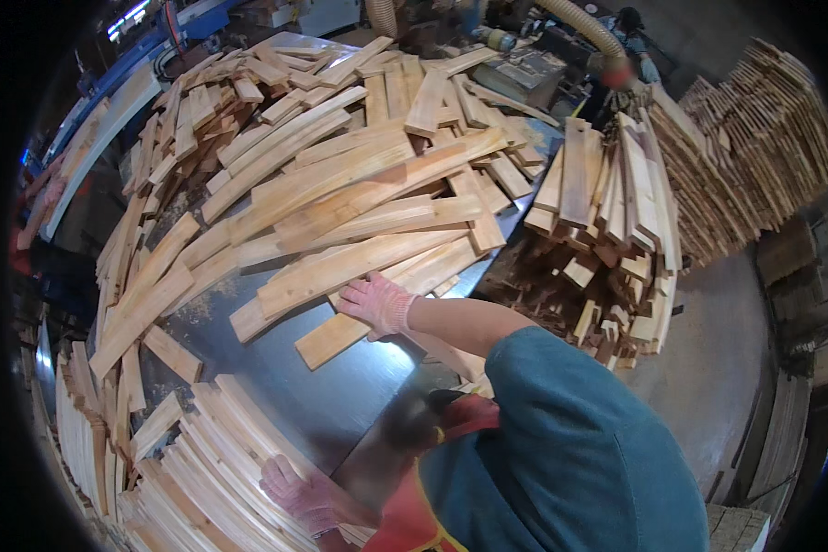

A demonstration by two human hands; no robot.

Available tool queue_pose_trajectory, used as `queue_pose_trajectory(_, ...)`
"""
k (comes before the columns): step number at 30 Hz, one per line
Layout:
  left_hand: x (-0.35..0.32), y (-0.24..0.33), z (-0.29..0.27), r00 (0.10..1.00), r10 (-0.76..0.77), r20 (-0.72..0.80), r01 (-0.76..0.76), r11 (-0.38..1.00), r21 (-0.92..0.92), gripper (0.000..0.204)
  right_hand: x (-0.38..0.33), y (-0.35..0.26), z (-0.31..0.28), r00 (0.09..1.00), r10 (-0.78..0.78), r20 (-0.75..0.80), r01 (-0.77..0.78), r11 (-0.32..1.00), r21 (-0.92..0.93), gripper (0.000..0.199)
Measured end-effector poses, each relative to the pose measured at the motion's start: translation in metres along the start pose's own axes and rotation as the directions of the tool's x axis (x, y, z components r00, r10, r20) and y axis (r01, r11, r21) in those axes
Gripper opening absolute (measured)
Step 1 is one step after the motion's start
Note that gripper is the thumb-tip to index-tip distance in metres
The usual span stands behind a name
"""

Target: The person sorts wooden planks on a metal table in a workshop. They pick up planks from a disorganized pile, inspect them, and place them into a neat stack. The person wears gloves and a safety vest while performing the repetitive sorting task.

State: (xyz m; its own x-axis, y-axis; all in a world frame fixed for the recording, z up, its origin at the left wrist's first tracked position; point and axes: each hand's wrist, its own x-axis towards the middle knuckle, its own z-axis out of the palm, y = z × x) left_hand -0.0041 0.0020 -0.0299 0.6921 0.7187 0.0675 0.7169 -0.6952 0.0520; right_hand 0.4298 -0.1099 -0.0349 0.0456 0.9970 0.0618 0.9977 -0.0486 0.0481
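Observation:
My right hand [375, 304], in a pale pink work glove, reaches out over the metal table [276, 405]. Its fingers lie outstretched on a short wooden board [333, 339] at the near side of a loose heap. Just beyond them is a wider wooden plank [340, 274]. Lower down, my left hand [296, 494], gloved the same way, rests with spread fingers on a row of long wooden slats [216, 460] lined up side by side. Neither hand visibly wraps round a piece, though the undersides of both are hidden.
A tangled heap of boards [368, 175] covers the table's far side. To the right stand a bundle of planks [630, 202] and a tall stack of thin boards [764, 138]. Another person [630, 37] is at the back; a gloved hand [51, 193] shows at far left.

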Motion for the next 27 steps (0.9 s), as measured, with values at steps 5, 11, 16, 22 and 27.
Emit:
queue_pose_trajectory(5,-0.002,0.004,-0.024,0.972,0.076,-0.224,-0.090,0.995,-0.050,0.048,0.053,0.034,0.010,0.987,0.146,0.069,-0.147,0.989,0.015,0.069)
queue_pose_trajectory(11,-0.001,0.008,-0.043,0.998,-0.021,-0.052,0.017,0.998,-0.062,0.059,0.119,0.071,-0.001,0.936,0.270,0.226,-0.317,0.926,0.205,0.032)
queue_pose_trajectory(16,-0.018,-0.006,-0.018,0.996,-0.040,-0.080,0.037,0.998,-0.048,0.076,0.120,0.052,-0.068,0.932,0.228,0.283,-0.279,0.948,0.155,0.024)
queue_pose_trajectory(22,-0.019,-0.006,-0.012,0.996,-0.052,-0.067,0.050,0.998,-0.028,0.074,0.098,-0.008,-0.127,0.977,0.104,0.184,-0.143,0.967,0.210,0.018)
queue_pose_trajectory(27,-0.029,-0.018,0.000,0.997,-0.034,-0.067,0.031,0.998,-0.049,0.076,0.128,-0.076,-0.185,0.981,0.158,0.113,-0.190,0.898,0.398,0.027)
